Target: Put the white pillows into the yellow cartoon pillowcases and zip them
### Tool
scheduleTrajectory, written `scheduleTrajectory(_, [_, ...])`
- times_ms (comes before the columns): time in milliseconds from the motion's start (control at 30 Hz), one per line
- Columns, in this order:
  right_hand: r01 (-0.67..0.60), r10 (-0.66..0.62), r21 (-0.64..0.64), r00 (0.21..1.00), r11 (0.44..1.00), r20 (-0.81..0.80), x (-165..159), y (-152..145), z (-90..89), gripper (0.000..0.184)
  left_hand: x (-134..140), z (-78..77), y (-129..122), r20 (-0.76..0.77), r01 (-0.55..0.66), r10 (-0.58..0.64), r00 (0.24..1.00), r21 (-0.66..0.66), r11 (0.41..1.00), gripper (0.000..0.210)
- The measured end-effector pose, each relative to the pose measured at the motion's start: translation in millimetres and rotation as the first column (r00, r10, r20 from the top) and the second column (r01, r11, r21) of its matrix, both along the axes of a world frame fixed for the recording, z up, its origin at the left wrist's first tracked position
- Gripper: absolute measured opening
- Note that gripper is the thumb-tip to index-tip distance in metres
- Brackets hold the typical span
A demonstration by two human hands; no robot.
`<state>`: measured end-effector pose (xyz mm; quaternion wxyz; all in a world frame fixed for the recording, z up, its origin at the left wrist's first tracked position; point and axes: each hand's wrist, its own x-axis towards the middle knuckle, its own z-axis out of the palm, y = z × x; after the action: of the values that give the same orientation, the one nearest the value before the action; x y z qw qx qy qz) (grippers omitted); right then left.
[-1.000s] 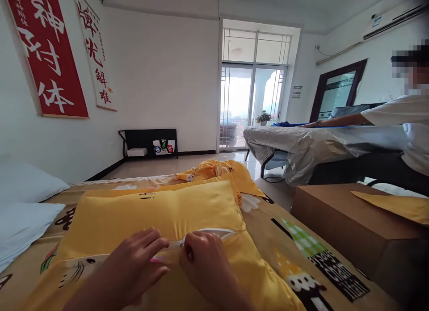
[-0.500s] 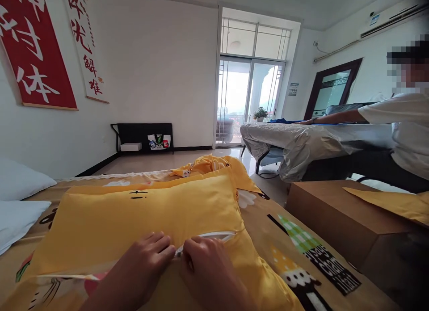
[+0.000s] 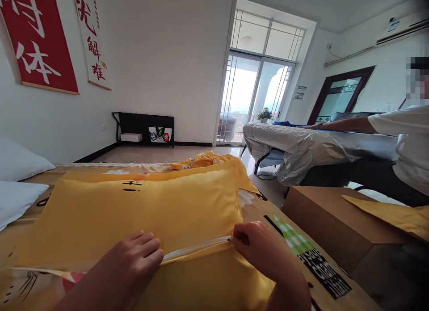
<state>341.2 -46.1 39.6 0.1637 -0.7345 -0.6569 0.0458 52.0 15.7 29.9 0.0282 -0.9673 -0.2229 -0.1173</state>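
A yellow pillowcase (image 3: 150, 208), plump with what is inside, lies on the patterned bedding. A white zipper (image 3: 197, 248) crosses its near side, its two edges meeting from my left hand to the right corner. My right hand (image 3: 261, 248) is closed in a pinch at the zipper's right end, by the small slider (image 3: 229, 238); the pull itself is hidden by the fingers. With fingers bent together, my left hand (image 3: 137, 262) grips the pillowcase at the left stretch of the zipper. The thumb side covers part of that zipper.
White pillows (image 3: 23, 199) lie at the left edge. Crumpled yellow fabric (image 3: 214, 159) sits beyond the pillowcase. On the right stands a brown box (image 3: 335, 212) with yellow cloth (image 3: 385, 212) on top. A person (image 3: 412, 136) reaches over a plastic-covered table (image 3: 295, 139).
My right hand has slid right along the zipper to its end, and the gap there has closed. My left hand has shifted slightly left. The view has tilted a little.
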Motion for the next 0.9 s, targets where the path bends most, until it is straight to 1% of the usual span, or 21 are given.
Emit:
scheduleTrajectory(133, [0.016, -0.016, -0.027, 1.0, 1.0, 0.012, 9, 6, -1.9, 0.022, -2, 0.8, 1, -0.008, -0.01, 0.01, 1.0, -0.018, 1.0, 0.024])
scheduleTrajectory(233, [-0.024, 0.023, -0.043, 0.999, 0.999, -0.023, 16, 9, -2.5, 0.019, -4, 2.7, 1, -0.021, -0.03, 0.03, 0.999, -0.033, 0.999, 0.027])
scheduleTrajectory(367, [-0.086, 0.081, -0.054, 0.992, 0.995, -0.097, 21, 7, 3.8, 0.021, -3, 4.4, -1, -0.05, -0.051, 0.05, 0.997, -0.036, 0.998, 0.03])
scheduleTrajectory(500, [-0.096, 0.093, -0.032, 0.991, 0.995, -0.093, 11, 5, 6.7, 0.022, 1, 2.8, -3, -0.06, -0.091, 0.09, 0.994, -0.012, 0.996, 0.03])
scheduleTrajectory(667, [-0.145, 0.146, 0.012, 0.986, 0.989, -0.086, -2, 8, -1.5, 0.021, 4, 3.2, -3, -0.083, -0.106, 0.104, 0.991, -0.012, 0.994, 0.031])
scheduleTrajectory(800, [-0.018, 0.017, -0.016, 0.998, 1.0, -0.063, 7, 9, -2.8, 0.019, 0, 3.6, -2, -0.058, -0.062, 0.062, 0.996, -0.009, 0.998, 0.03])
scheduleTrajectory(900, [0.031, -0.033, -0.045, 0.999, 0.999, -0.041, 13, 10, 0.0, 0.018, -6, 0.2, 1, -0.029, -0.037, 0.036, 0.999, -0.019, 0.999, 0.029])
